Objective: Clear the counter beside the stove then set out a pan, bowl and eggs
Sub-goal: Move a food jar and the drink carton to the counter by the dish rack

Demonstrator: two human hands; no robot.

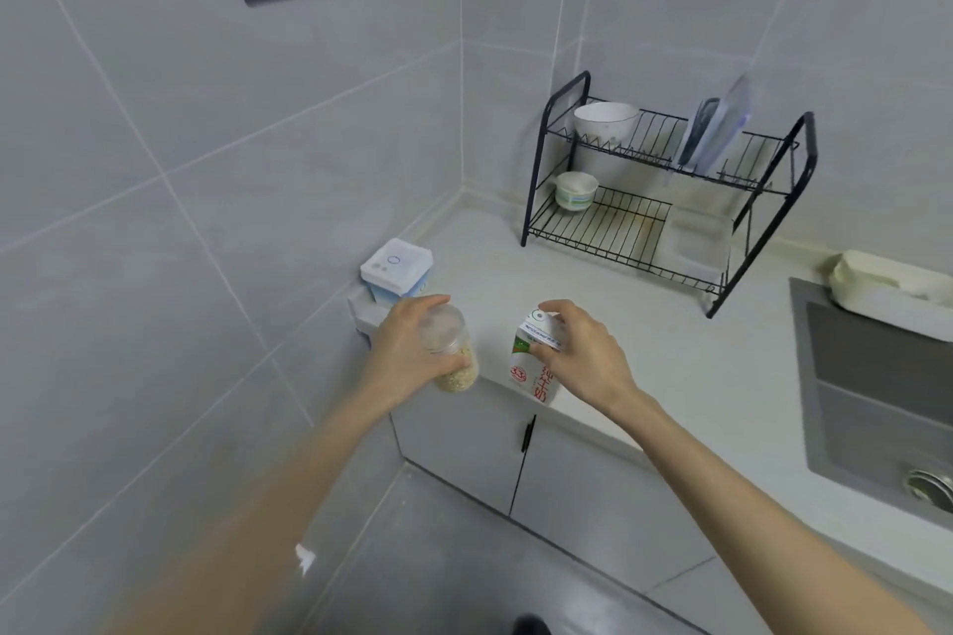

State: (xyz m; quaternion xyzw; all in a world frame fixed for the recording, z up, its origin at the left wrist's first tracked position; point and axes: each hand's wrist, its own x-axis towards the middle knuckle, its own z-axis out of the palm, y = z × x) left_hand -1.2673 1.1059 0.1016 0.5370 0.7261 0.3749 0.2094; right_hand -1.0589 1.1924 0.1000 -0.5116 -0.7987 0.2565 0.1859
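hands on jar and carton at front edge of table

the left hand point(407, 348), lower centre of the frame, is wrapped round a clear jar point(454, 361) of pale grains near its lid. the right hand point(580, 358), just right of it, grips the folded top of a white milk carton point(533, 374) with red print. the hands are apart, one item each. both items are at the front edge of the table point(644, 340); whether they rest on it or are raised cannot be told. a white and blue box point(396, 268) sits at the table's left corner, behind the jar. right of centre, a black two-tier dish rack point(536, 181) stands against the back wall. its upper tier carries a white bowl point(604, 119) at left and upright lids point(714, 132) at right. its lower tier carries a smaller bowl point(575, 191) and a clear container point(699, 242). a grey sink point(876, 402) lies at the right edge.
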